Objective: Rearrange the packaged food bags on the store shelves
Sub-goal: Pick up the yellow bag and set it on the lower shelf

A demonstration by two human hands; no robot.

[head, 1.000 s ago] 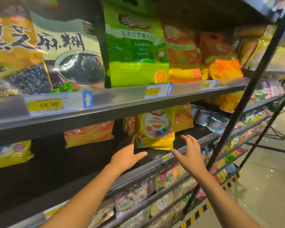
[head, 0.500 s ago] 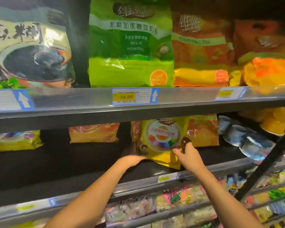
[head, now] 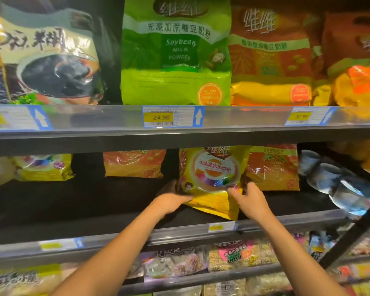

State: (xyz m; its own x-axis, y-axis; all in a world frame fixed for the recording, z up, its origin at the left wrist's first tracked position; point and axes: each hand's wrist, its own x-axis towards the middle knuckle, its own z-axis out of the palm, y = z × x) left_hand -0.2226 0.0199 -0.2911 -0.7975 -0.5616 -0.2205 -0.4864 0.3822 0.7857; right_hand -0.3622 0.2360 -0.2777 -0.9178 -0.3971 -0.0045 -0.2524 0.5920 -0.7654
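Head view, shelving unit, middle shelf [head: 94, 210].

- Yellow bag [head: 212, 174] stands at the centre of the middle shelf, front face out, top edge hidden behind the rail of the upper shelf [head: 94, 122].
- Left hand [head: 171, 202] grips the bag's lower left corner: thumb on the front face, fingers wrapped behind the edge.
- Right hand [head: 251, 199] grips the lower right corner in the same way, thumb on the front.
- The bag's bottom edge slants down to the right; it seems to touch the shelf board, though the dark surface makes this hard to tell.
- Orange bag [head: 273, 167] sits just beside it on the right, partly behind it; a second orange bag [head: 135, 163] stands apart on the left.
- Upper shelf: green soybean powder bag [head: 175, 54] above price tag [head: 161, 117] reading 24.90
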